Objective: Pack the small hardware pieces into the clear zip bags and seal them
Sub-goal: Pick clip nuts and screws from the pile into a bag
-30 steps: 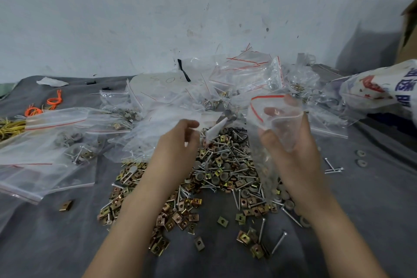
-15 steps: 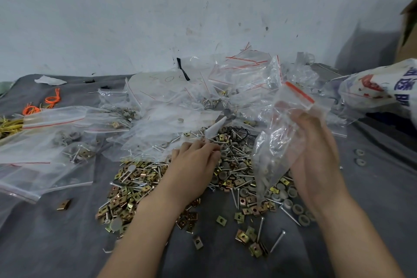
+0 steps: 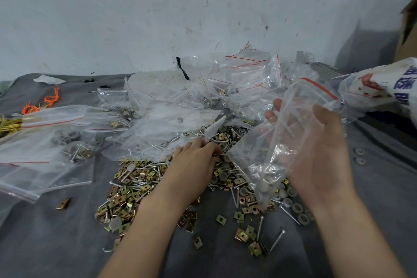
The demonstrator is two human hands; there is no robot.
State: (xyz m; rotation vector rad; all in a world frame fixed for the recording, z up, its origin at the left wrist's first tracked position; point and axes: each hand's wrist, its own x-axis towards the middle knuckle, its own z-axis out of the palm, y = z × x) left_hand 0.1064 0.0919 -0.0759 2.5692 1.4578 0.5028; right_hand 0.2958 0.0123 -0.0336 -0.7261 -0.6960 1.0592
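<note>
Left hand (image 3: 194, 161) slid forward, pinching hardware pieces (image 3: 138, 179); right hand (image 3: 321, 158) clasps zip bag (image 3: 286, 142).

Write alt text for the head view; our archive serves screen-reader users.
A person's right hand holds up a clear zip bag while the left hand reaches into a pile of small hardware, brassy square nuts, screws and grey washers, on a grey cloth. More clear bags lie heaped behind it.
</note>
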